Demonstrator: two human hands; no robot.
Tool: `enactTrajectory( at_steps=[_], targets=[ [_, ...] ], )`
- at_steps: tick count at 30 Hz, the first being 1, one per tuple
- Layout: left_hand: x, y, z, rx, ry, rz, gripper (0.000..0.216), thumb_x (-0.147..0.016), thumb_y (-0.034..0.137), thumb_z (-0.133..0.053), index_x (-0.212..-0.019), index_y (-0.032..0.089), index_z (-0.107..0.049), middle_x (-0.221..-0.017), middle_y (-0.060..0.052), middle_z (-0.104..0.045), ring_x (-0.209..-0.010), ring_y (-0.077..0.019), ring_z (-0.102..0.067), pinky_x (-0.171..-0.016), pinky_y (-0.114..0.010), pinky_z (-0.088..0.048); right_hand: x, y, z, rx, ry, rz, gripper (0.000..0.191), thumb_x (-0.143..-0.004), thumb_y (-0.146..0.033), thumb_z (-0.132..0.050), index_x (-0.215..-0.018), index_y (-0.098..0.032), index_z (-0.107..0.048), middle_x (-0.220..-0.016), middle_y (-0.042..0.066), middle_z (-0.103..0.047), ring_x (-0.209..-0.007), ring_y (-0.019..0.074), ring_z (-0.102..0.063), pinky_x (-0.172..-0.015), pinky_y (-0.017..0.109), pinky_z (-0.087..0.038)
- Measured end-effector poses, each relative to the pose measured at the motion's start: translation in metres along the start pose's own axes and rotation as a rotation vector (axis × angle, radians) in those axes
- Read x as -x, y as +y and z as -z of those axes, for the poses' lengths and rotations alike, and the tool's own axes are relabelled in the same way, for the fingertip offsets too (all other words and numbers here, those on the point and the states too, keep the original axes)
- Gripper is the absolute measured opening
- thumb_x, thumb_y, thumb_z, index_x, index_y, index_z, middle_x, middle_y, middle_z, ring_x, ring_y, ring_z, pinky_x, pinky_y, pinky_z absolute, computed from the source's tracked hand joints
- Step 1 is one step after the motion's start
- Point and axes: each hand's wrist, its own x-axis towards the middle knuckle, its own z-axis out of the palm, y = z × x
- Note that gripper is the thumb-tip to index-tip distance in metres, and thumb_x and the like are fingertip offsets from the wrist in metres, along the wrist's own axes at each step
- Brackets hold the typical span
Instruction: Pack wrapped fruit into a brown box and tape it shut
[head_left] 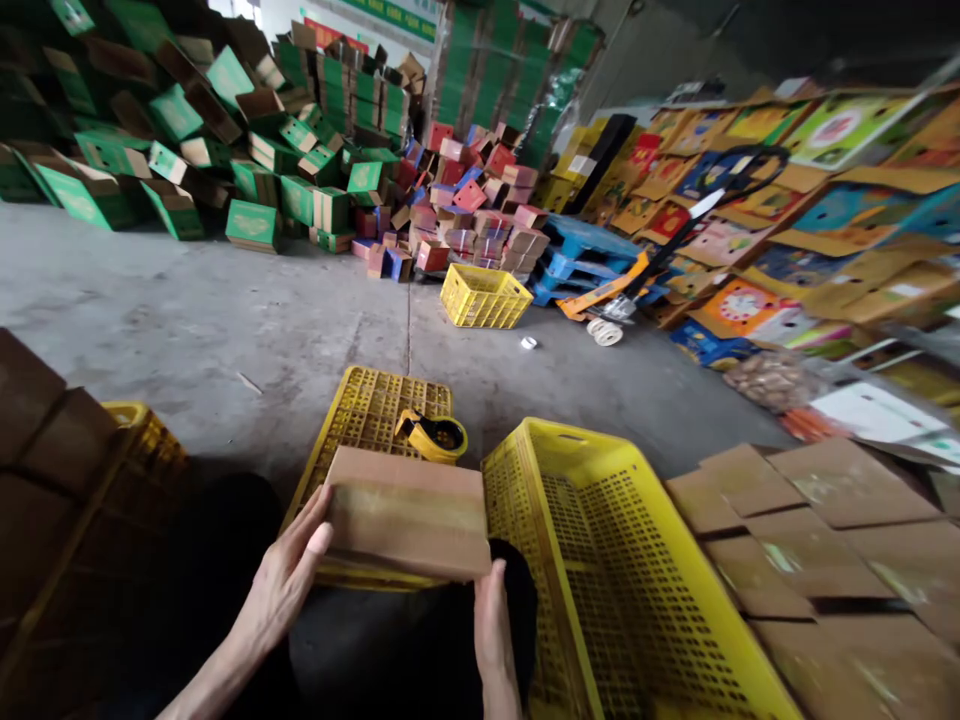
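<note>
Fingers of left hand, right hand around one cardboard box; one tape dispenser.

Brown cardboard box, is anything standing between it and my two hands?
Nothing visible. The left hand holds the left end of the brown cardboard box, and the right hand meets its near right corner. The yellow tape dispenser sits beyond it.

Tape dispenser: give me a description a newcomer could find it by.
Start at the big yellow lattice crate tilted at lower right; left of it lies a flatter yellow crate. On that one, just beyond the brown cardboard box, sits the tape dispenser: solid yellow with a dark round hub, no lattice.
</note>
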Motion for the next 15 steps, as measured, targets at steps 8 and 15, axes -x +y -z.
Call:
enactTrajectory(
  at_steps=[8, 15],
  targets=[
    [0.017, -0.041, -0.005, -0.292, -0.001, -0.140, 0.063, -0.107, 0.048, -0.050, -0.166, 0.035, -0.031, -0.172, -0.003, -0.032, -0.154, -0.0311, -0.039, -0.124, -0.054, -0.037, 0.008, -0.001, -0.029, -0.130, -0.062, -0.452, 0.067, -0.094, -0.065, -0.064, -0.139, -0.016, -0.069, -0.130, 0.014, -0.075, -0.124, 0.0295, -0.071, -0.096, 0.035, -0.061],
    [0.014, -0.038, -0.008, -0.478, 0.017, -0.301, 0.066, -0.107, 0.042, -0.050, -0.166, 0.048, -0.021, -0.178, 0.005, -0.005, -0.155, -0.0398, -0.035, -0.116, -0.061, -0.050, 0.001, -0.017, -0.030, 0.190, -0.104, 0.033, 0.059, -0.106, -0.053, -0.050, -0.148, -0.014, -0.061, -0.153, 0.018, -0.057, -0.140, 0.0315, -0.059, -0.109, 0.043, -0.055]
  ],
)
